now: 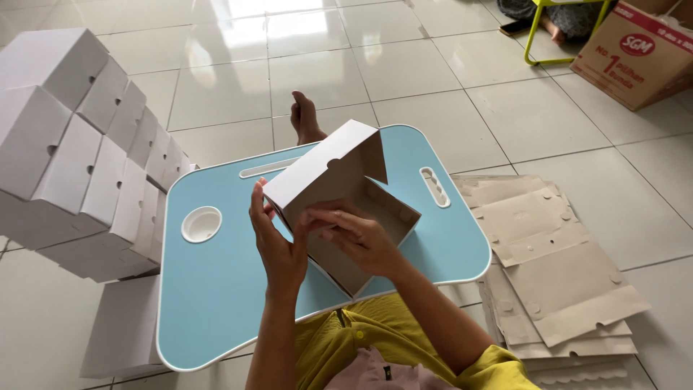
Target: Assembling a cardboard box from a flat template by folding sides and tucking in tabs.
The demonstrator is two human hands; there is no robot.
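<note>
1. White cardboard box (pixel 339 195), half-folded, is held up over the blue lap table (pixel 216 289), open side tilted toward the person, lid flap up and away.
2. Left hand (pixel 278 242) grips the box's left wall, fingers upright, thumb along the near edge.
3. Right hand (pixel 357 235) is curled over the near rim, fingertips pressing a flap inward; it is the nearer hand to the opening.
4. Box's long axis runs lower-right to upper-left, between both hands.
5. Stack of folded white boxes (pixel 79 152) sits left; flat unfolded blanks (pixel 556 267) lie right on the floor.
</note>
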